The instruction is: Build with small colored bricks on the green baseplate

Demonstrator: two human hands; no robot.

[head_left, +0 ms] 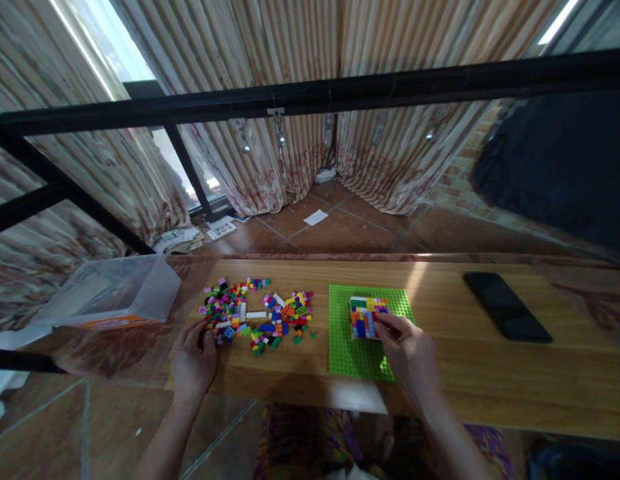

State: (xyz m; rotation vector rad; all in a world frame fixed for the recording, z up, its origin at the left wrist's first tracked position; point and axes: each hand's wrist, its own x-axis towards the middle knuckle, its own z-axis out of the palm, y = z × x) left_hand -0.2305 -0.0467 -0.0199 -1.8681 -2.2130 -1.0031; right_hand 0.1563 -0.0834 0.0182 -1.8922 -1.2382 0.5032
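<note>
A block of many-coloured toy bricks (361,325) stands on a green studded baseplate (343,360). My right hand (410,350) has its thumb and fingers pinched together at the right side of that block, touching it. Whatever lies between those fingertips is hidden. On the left of the wooden table, loose toy bricks (277,320) lie spread in a pile of mixed colours and sizes. At the pile's near left edge rests my left hand (194,357), its fingers loosely curled with a gap to the thumb and nothing visible in them.
A black phone (507,307) lies on the table (455,380) to the right. Left of the pile sits a clear plastic box (155,287). A black metal bar (310,97) crosses beyond the table, with curtains (290,53) behind. Papers (316,217) lie on the tiled floor.
</note>
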